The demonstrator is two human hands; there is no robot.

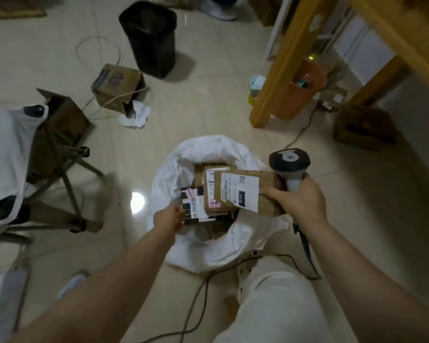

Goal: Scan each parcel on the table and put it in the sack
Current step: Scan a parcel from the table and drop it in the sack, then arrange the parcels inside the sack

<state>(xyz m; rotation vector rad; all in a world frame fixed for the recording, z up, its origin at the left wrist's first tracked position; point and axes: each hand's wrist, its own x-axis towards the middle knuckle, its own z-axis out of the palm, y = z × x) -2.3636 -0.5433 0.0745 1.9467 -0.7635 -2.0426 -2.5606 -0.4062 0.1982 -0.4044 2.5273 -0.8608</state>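
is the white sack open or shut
Open: the white sack gapes wide, and labelled parcels show inside its mouth.

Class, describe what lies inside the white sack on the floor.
In the sack lie a dark parcel and a brown parcel. The right hand, gripping a scanner, holds a third parcel over them; it and they hide the sack's bottom.

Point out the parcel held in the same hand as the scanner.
The brown parcel with the white label marked 010: the right hand grips it with the scanner. The dark parcel is at the left hand.
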